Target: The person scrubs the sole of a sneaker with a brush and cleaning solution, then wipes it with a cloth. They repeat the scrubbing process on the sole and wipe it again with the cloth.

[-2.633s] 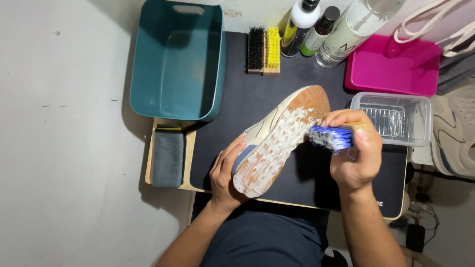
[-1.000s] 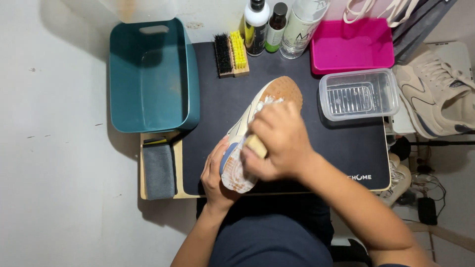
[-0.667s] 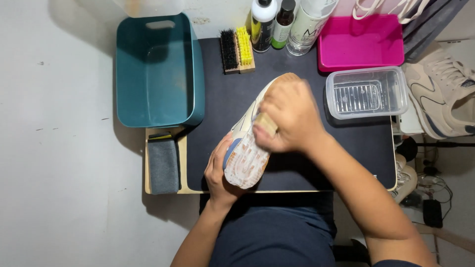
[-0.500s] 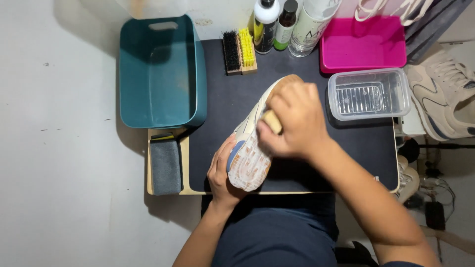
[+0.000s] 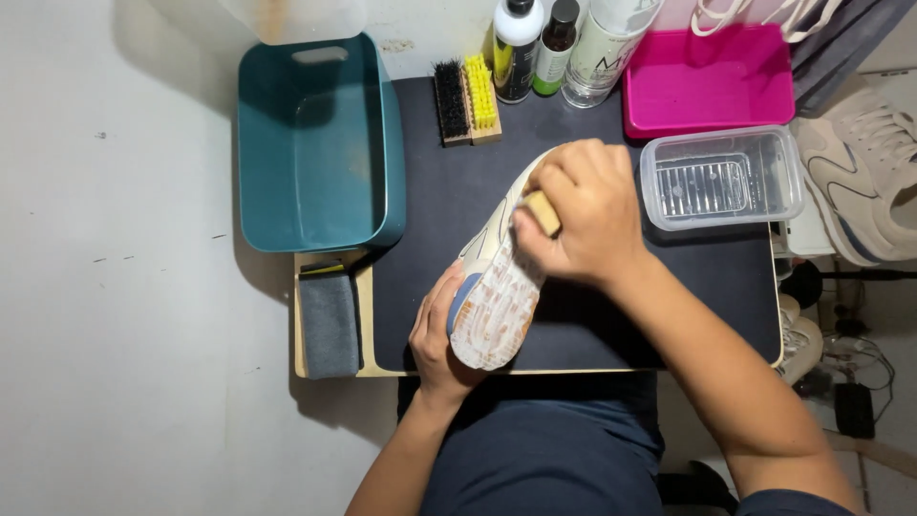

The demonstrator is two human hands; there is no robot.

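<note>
Left hand [image 5: 437, 330]: cups the heel of the sneaker [image 5: 495, 287] from the left side, fingers wrapped on it, sole turned upward.
Right hand [image 5: 585, 210]: clenched around a brush with a wooden handle [image 5: 543, 212]; bristles are hidden under the palm, pressed on the forward part of the sole.
Sneaker position: tilted over the black mat [image 5: 458, 191], heel toward the person, toe toward the bottles [image 5: 559, 43].
Nearby items: teal tub [image 5: 315, 143] at left, clear plastic container [image 5: 721, 177] just right of the brush hand, pink tray [image 5: 707, 81] behind it, two spare brushes [image 5: 466, 100] at the mat's far edge, grey cloth [image 5: 330, 323] on the wooden board [image 5: 363, 301].
Risk, slip: hard brush pressure may twist the sneaker out of the one-handed heel hold.
Risk, spill: a wide stroke to the right may knock the clear container.
</note>
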